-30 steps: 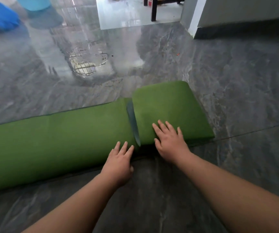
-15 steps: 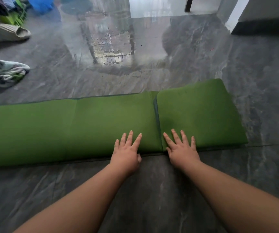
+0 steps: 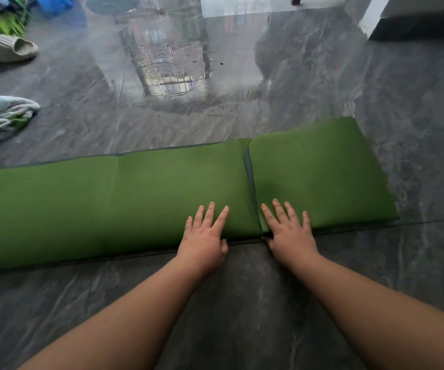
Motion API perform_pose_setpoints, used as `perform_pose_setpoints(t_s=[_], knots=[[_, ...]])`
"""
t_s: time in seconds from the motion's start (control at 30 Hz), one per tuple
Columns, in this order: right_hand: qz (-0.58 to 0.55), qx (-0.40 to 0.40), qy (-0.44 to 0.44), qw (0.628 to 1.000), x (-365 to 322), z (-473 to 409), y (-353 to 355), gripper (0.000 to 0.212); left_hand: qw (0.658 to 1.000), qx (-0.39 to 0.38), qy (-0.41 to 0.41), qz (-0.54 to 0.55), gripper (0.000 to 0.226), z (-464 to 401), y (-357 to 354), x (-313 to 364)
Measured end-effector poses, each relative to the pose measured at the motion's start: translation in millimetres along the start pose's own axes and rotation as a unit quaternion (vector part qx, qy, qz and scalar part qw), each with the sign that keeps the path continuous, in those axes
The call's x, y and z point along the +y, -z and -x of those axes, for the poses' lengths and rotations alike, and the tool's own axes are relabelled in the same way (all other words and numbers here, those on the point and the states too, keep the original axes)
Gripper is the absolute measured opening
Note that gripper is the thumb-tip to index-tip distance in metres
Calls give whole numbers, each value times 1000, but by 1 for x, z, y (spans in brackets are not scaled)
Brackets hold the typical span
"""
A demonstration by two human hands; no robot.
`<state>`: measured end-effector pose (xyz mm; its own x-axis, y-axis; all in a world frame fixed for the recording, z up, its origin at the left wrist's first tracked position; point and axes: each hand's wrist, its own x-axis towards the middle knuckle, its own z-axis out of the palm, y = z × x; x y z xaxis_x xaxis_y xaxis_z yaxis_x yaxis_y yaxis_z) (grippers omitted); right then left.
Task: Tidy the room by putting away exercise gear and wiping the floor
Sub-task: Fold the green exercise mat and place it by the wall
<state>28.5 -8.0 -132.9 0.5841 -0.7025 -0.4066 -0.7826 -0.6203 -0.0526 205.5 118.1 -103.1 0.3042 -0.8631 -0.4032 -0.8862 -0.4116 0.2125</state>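
Note:
A green exercise mat point(image 3: 114, 198) lies across the dark marble floor, folded lengthwise, with its right end folded back over itself into a thicker pad point(image 3: 319, 174). My left hand point(image 3: 204, 236) rests flat on the single layer just left of the fold edge, fingers spread. On the folded pad's near left corner my right hand point(image 3: 287, 231) presses flat, fingers apart. Neither hand grips anything.
A wet, reflective patch point(image 3: 178, 76) shines on the floor beyond the mat. A sneaker point(image 3: 1, 113) and a pale slipper point(image 3: 7, 49) lie at the left, with coloured items point(image 3: 7, 14) behind. A white wall corner point(image 3: 375, 20) stands at the top right.
The view has swung left and levelled, so the mat now lies more squarely across. Both hands slid slightly toward the mat's near edge and stay flat on it.

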Motion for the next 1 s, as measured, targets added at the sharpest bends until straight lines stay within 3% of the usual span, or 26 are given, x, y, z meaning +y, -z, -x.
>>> perform_pose_setpoints(t_s=[0.27,0.53,0.83,1.0], knots=[[76,2,7,997,-17,2,14,68,1000,17,-16,-7,80,14,7,-8],[-39,72,-24,996,-34,11,82,63,1000,16,-20,-10,82,39,74,-23],[-206,175,48,962,-116,25,172,62,979,84,-6,184,86,55,145,-30],[-341,191,99,915,-175,41,198,64,936,149,-12,320,73,81,169,-71]])
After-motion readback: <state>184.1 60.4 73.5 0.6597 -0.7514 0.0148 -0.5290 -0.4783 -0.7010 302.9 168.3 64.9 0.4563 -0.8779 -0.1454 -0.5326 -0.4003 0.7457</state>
